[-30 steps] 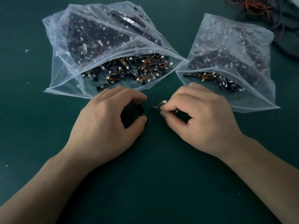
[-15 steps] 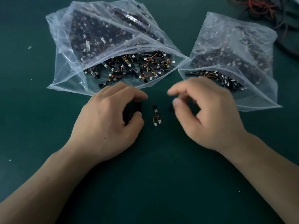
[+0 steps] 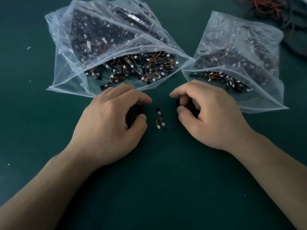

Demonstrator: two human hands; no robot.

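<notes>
Strip: a small black circuit strip point(image 3: 160, 117) with white plugs and a looped orange wire lies flat on the dark green desk point(image 3: 157, 188), between the two hands and touching neither.
Left hand: the left hand point(image 3: 113, 123) is curled, with thumb and forefinger holding a dark piece point(image 3: 135, 117) that trails an orange wire. Most of it is hidden under the palm.
Right hand: the right hand point(image 3: 212, 117) is curled too, its thumb and fingers pinching a black piece point(image 3: 177, 103) of which only one end shows.
Weight: probably very light, so a fingertip pinch should be enough.
Stiffness: the board looks thin and rigid, the wire soft and springy.
Fragility: the plugs and the wire's joints are likely the weak points, and pulling on the loop could tear it loose.
Where to hold: by the long edges at mid-length. As it lies flat, one edge may need tipping up first.
Nearby: a large clear plastic bag point(image 3: 66, 77) and a smaller clear plastic bag point(image 3: 265, 100), both holding such strips, open toward the hands.
</notes>
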